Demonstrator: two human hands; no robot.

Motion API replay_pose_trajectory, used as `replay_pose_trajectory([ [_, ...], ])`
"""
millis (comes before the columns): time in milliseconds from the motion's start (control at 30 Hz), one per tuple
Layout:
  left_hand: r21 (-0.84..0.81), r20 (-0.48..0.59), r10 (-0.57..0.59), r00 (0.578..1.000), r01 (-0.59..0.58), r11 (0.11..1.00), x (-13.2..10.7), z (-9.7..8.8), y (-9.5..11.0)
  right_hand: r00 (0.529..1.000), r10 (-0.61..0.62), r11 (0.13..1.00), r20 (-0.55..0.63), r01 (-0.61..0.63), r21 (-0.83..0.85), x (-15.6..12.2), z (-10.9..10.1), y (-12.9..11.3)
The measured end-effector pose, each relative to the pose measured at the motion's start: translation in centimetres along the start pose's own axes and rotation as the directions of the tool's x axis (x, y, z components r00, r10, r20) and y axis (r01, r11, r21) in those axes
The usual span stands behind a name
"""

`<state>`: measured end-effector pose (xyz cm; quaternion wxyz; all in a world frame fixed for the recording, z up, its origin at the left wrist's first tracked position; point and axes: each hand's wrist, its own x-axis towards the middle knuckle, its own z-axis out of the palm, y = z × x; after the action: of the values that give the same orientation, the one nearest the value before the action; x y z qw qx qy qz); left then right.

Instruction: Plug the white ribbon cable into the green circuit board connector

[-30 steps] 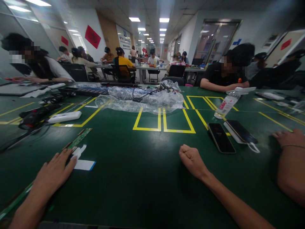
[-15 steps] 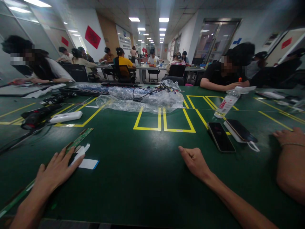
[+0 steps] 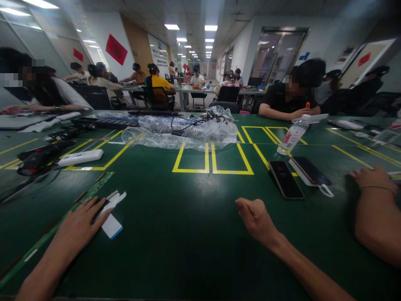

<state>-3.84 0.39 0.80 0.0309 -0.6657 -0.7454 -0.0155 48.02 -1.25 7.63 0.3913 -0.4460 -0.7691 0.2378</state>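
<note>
My left hand point(image 3: 78, 223) lies low on the green table with its fingers stretched out and the thumb apart. Its fingertips touch a white flat ribbon cable point(image 3: 112, 226) with a blue end, and part of that cable is hidden under the fingers. Alongside the hand runs a long, narrow green circuit board point(image 3: 89, 194), slanting from the lower left; the hand and wrist cover part of it. To the right, my right hand point(image 3: 258, 219) rests on the table, closed in a loose fist with nothing visible in it.
Clear plastic wrap point(image 3: 188, 133) with black cables lies across the middle, behind yellow tape outlines. A phone point(image 3: 286, 179), a second phone point(image 3: 310, 170) and a bottle point(image 3: 291, 136) stand to the right, near another person's arm point(image 3: 377, 209). A white handheld device point(image 3: 80, 157) lies left.
The ribbon cable has turned, its blue end swinging down toward me. My left hand has shifted slightly down, baring more of the circuit board. My right hand stays a fist.
</note>
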Motion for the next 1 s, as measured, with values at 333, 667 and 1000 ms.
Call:
replay_pose_trajectory([
  [333, -0.112, 0.072, 0.445, 0.892, -0.436, 0.893, -0.6, -2.2, 16.0, 0.986, 0.086, 0.992, -0.145, -0.072, 0.101, -0.6, 0.2, 0.9],
  [667, -0.209, -0.050, 0.684, 0.728, -0.677, 0.705, -1.4, -2.3, 26.8, 0.998, 0.013, 0.978, -0.065, -0.026, -0.208, 0.7, 1.1, 1.5],
  [1000, -0.085, -0.083, 0.378, 0.922, -0.384, 0.919, 0.5, -4.1, 18.3, 0.934, 0.200, 0.833, 0.296, -0.003, -0.553, -0.7, 1.4, 1.5],
])
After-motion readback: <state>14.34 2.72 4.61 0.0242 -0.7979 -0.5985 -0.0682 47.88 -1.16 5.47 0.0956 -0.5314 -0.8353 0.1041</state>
